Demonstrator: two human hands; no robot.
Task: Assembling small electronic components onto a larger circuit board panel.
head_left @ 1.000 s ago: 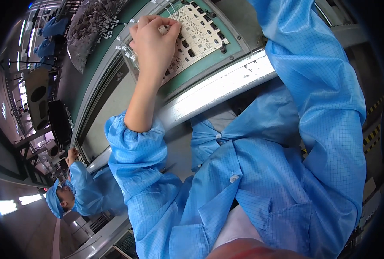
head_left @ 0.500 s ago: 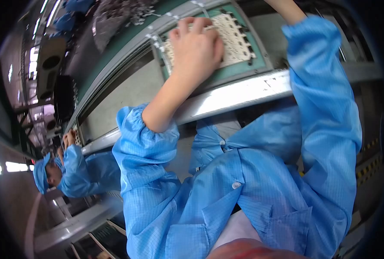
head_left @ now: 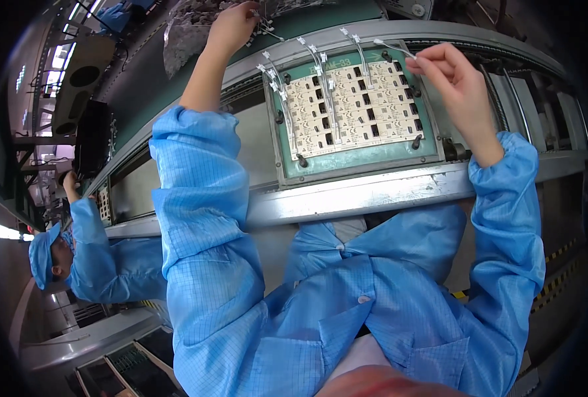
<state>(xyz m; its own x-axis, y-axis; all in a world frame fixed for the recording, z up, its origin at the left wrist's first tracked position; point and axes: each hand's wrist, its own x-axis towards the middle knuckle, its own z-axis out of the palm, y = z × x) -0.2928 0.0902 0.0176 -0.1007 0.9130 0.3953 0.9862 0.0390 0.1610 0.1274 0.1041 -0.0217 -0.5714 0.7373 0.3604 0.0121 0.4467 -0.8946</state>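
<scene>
A cream circuit-board panel with rows of black components lies on a green carrier plate. Several thin white connector cables stand on or lie across the panel, their white plugs reaching past its far edge. Right of the panel, my right hand pinches a white connector cable, whose plug points left over the carrier's far right corner. Beyond the frame at the far left, my left hand has its fingers closed on white connector cables; its fingertips are partly hidden.
A clear plastic bag of cables lies on the green surface behind my left hand. A metal rail runs between me and the carrier. At the left, a co-worker in a blue cap and smock works along the same line.
My left hand has left the panel and moved far and left to the cables. My right hand has come back into view near the carrier with a cable, and the panel is now uncovered.
</scene>
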